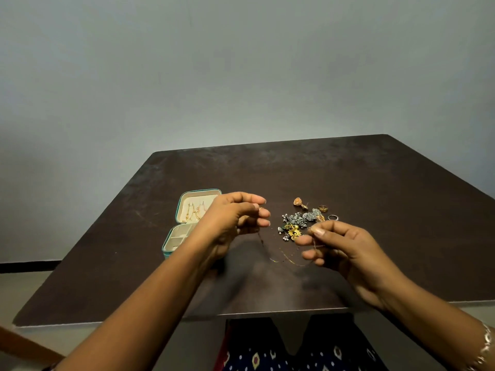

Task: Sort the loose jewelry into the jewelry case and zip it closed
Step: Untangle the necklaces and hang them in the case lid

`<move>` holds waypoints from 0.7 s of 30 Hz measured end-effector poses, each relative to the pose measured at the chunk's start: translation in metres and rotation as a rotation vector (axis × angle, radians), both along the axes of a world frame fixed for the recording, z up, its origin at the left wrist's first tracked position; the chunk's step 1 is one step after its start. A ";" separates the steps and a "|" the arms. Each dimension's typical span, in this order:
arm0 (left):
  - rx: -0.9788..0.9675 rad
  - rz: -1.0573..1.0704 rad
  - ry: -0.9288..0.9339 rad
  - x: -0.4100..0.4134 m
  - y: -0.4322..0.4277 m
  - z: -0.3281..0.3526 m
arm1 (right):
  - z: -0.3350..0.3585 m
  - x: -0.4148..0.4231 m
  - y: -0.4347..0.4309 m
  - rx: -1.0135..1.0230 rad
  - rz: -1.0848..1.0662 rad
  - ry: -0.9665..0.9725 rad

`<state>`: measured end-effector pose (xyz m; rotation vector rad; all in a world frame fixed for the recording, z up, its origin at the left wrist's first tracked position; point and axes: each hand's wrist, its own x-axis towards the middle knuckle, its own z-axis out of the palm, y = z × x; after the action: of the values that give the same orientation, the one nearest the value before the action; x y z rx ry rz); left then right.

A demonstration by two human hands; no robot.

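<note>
A small teal jewelry case [179,207] lies open on the dark table, cream inside, with gold pieces hung in its lid and divided compartments in its base. My left hand [230,223] hovers just right of the case and pinches one end of a thin gold chain [278,259]. My right hand [337,247] pinches the other end, so the chain sags between both hands above the table. A pile of loose jewelry [300,220], silver and gold pieces, lies beyond the hands. My left hand hides part of the case.
A gold earring [299,202], another gold piece [323,208] and a silver ring [333,217] lie at the pile's far edge. The dark brown table [375,183] ends close to my body. A bracelet [486,344] sits on my right wrist.
</note>
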<state>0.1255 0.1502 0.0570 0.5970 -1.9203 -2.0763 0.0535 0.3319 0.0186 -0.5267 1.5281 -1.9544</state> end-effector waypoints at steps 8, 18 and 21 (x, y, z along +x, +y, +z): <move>0.109 -0.070 -0.019 0.001 0.022 -0.001 | 0.003 0.006 0.002 -0.048 0.107 0.145; 0.164 -0.223 -0.058 0.005 0.033 0.001 | 0.003 0.018 0.001 0.072 0.187 0.472; 0.174 -0.231 -0.045 0.005 0.032 0.002 | 0.002 0.014 0.003 0.101 0.160 0.528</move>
<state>0.1310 0.1826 0.0586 0.4799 -1.9263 -2.4109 0.0680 0.3346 0.0203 -1.1509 1.8158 -1.6814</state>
